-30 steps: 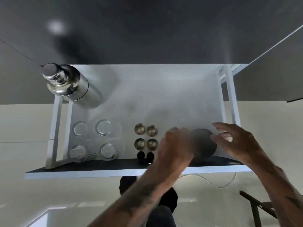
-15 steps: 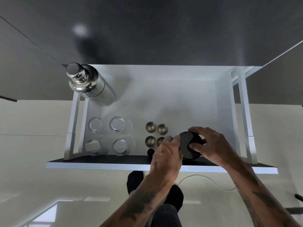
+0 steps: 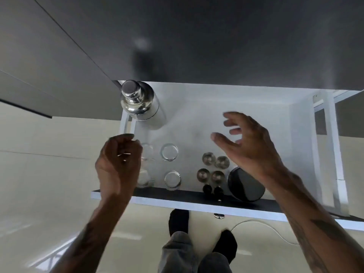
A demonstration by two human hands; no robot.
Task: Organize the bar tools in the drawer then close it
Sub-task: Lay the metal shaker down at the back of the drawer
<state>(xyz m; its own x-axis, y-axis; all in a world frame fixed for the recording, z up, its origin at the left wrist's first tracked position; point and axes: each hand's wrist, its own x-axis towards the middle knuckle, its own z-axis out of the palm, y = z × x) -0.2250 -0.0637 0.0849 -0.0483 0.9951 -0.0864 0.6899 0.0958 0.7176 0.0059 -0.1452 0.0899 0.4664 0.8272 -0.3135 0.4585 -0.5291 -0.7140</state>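
1. Above the open drawer (image 3: 299, 138), the right hand (image 3: 250, 146) is hovering, fingers spread, holding nothing.
2. Left hand (image 3: 118, 164) is curling loosely (contents unclear).
3. Shaker (image 3: 140, 104) is standing at 11 o'clock, black lid (image 3: 246, 184) resting at 5, likely grouped frontward for reach.

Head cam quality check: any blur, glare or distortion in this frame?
Head view: both hands soft with motion blur, right hand worst at its fingertips; bright highlights on the shaker; glasses faint against the white drawer; wide-angle lens bends the drawer's side rails.
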